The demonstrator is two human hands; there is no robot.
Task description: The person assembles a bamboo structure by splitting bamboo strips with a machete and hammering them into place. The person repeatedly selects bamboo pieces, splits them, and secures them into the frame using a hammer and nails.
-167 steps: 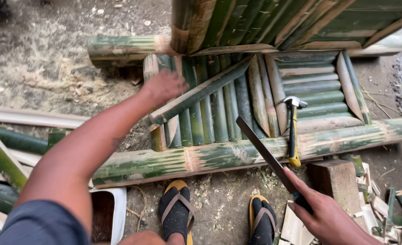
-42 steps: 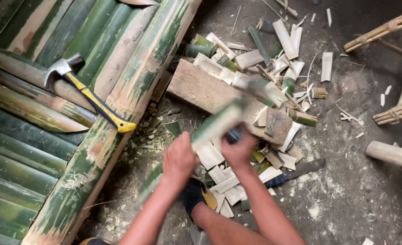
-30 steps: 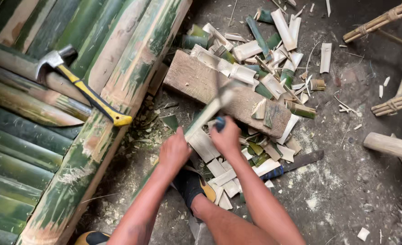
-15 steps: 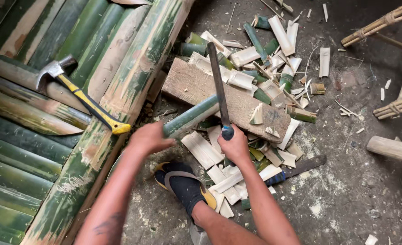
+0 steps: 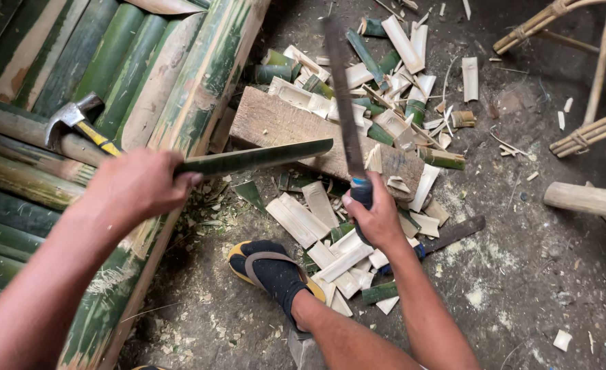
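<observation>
Near the middle of the frame, the left hand is closed around one end of a long, narrow green bamboo strip, which runs out to the right so that its far end lies over a weathered rectangular wooden chopping block. Just right of centre, the right hand is wrapped tightly round the blue handle of a long dark-bladed machete, whose blade stands up towards the top of the frame, blurred, above the block and the strip; whether it touches the strip at this instant cannot be told.

Judging by how things lie, a good deal of cutting is already done: a heap of short pale and green bamboo offcuts litters the ground around and behind the block, with more by the foot in a black sock and yellow sandal at lower centre. The strip in hand looks whole along its visible length, so its trimming appears not yet finished.

At the left of the frame lies a panel of split green bamboo slats, with a yellow-handled steel claw hammer resting on it. A second dark blade lies on the dirt at right of centre.
</observation>
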